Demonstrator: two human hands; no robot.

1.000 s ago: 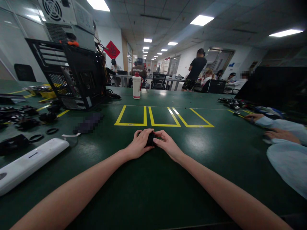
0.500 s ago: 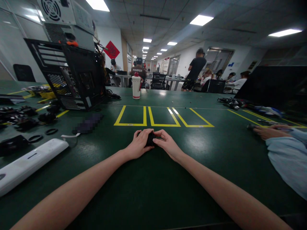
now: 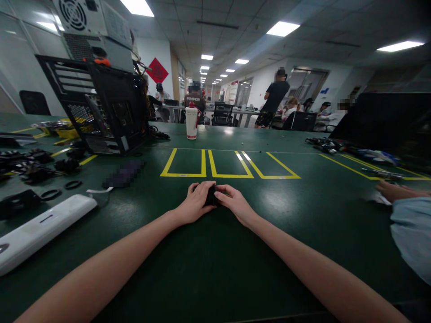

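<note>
Hiding much of a black object (image 3: pixel 211 196), left hand (image 3: pixel 193 204) and right hand (image 3: pixel 238 205) gripping it

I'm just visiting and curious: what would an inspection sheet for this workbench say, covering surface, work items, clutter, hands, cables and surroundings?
Surface: green tabletop with yellow tape outlines beyond the hands.
Work items: small black object, mostly hidden by fingers; its identity can't be told.
Clutter: white case and black parts at left; white cup farther back.
Hands: left hand grips over the object; right hand has fingertips at its right side.
Cables: dark cables beside the black computer case.
Surroundings: co-worker's hand at right; other people in the background.
</note>
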